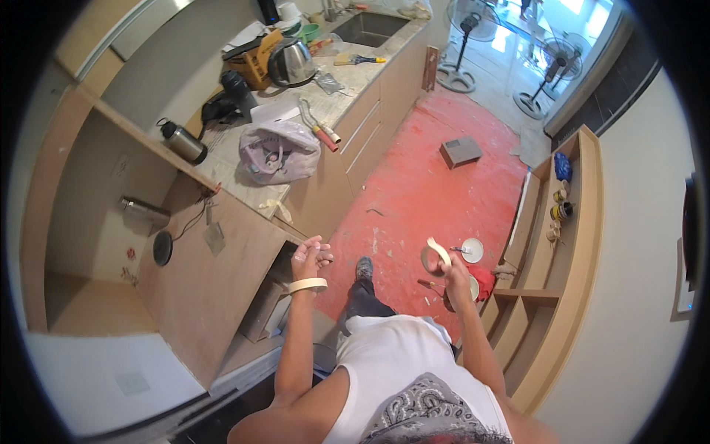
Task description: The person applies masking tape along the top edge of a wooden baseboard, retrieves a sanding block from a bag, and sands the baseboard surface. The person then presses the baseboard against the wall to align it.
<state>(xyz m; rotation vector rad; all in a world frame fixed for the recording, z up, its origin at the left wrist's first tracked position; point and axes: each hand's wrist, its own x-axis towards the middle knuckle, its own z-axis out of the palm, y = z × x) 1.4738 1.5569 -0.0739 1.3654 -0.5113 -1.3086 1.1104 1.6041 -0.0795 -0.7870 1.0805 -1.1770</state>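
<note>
Held out over the red floor, my right hand point(458, 280) grips a roll of masking tape point(439, 252), and a pale loose strip curls up from it. My left hand point(312, 256) is raised near the cabinet corner, its fingers loosely bent and apart, with nothing seen in them. Around my left wrist hangs a second, cream-coloured tape roll point(308, 285). Beyond the right hand, a white round dish point(472, 250) stands on the floor with a brush-like tool across its rim. A red cloth point(484, 280) is partly hidden by that hand.
On the left, the counter point(229, 159) bears a lilac bag point(279, 153), kettle point(291, 62), bottles and a paintbrush point(360, 59). A grey box point(460, 152) sits on the red floor covering point(414, 185). Wooden shelving point(584, 244) lines the right; standing fans point(458, 78) are at the far end.
</note>
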